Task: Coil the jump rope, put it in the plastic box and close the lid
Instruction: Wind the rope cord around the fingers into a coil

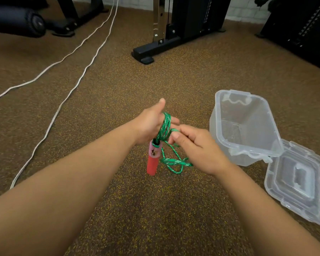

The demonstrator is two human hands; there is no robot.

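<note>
Several turns of the green jump rope already sit round the person's left hand, which is held flat and open with the thumb up, serving as a spool and not clenching anything. A red handle with a pink collar hangs straight down from that hand, its lower end close to the speckled brown floor; whether it touches I cannot tell. Just beside it, the right hand has its fingers curled and pinched on the free run of rope, feeding it toward the left palm. Below the two hands a short slack length lies in a couple of loose loops. I see no second handle; it may be hidden behind the hands.

To my eye the coiling is in hand and most of the way through, with boxing and closing not yet begun. What comes next, I judge, is to carry the pinched strand over the left palm for the last turns, keeping light tension so the wraps do not slide off the fingers, then to slip the bundle off whole.

Near the right hand, the clear plastic box stands open and looks bare inside. Its lid lies on the floor touching the box's near right corner. White cables trail across the floor's left side, and black gym frames stand along its far edge.
</note>
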